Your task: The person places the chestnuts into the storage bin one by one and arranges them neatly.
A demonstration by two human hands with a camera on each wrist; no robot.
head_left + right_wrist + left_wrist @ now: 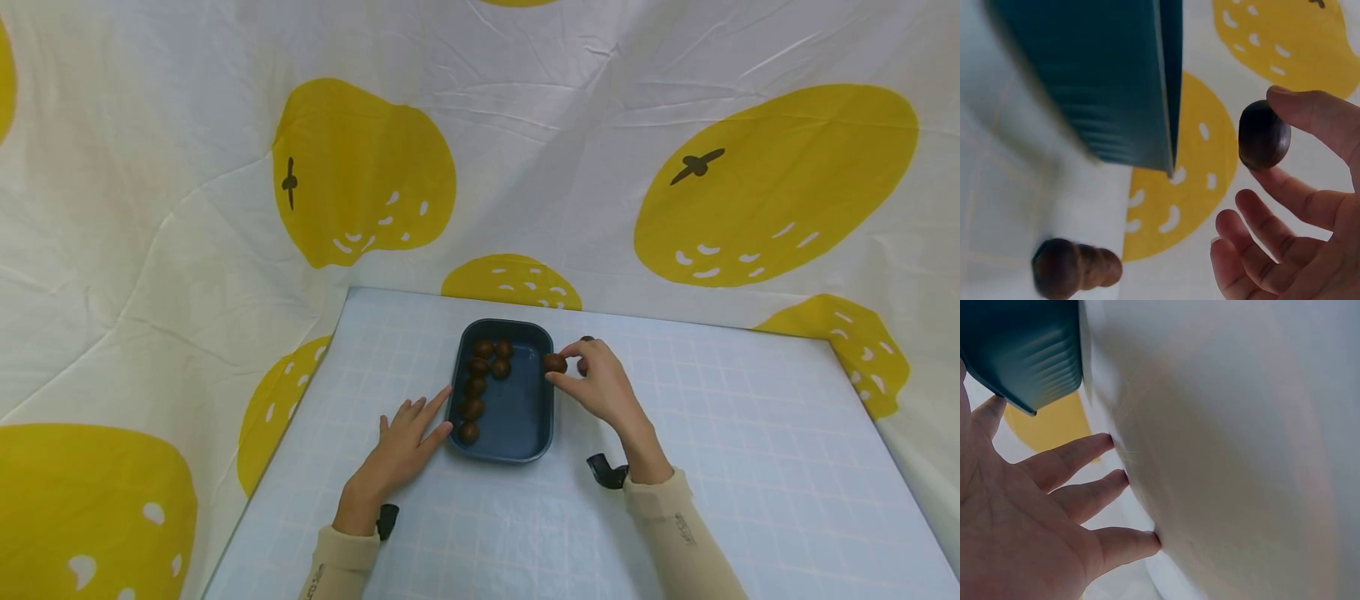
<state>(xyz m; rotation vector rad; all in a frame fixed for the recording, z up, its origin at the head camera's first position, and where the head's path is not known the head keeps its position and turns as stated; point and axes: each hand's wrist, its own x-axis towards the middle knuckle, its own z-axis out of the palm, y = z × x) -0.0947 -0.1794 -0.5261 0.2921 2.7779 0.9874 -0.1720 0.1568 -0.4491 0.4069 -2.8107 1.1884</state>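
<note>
In the head view, my right hand point(602, 383) pinches a glossy brown chestnut point(555, 363) between thumb and index finger, at the right rim of a dark blue tray point(517, 461). The right wrist view shows that chestnut point(1264, 136) held above the rim, the other fingers loosely bent. Several chestnuts point(472, 408) lie in the tray, mostly along its left side. My left hand point(401, 450) rests to the left of the tray with spread fingers, index finger and thumb at its side. In the left wrist view, the other fingertips point(1150, 540) touch the table.
More chestnuts point(1057, 269) stand in a row on the table right of the tray, partly hidden by my right hand in the head view. A pale checked cloth point(750, 467) covers the table. Behind it hangs a white curtain point(540, 183) with yellow fruit prints.
</note>
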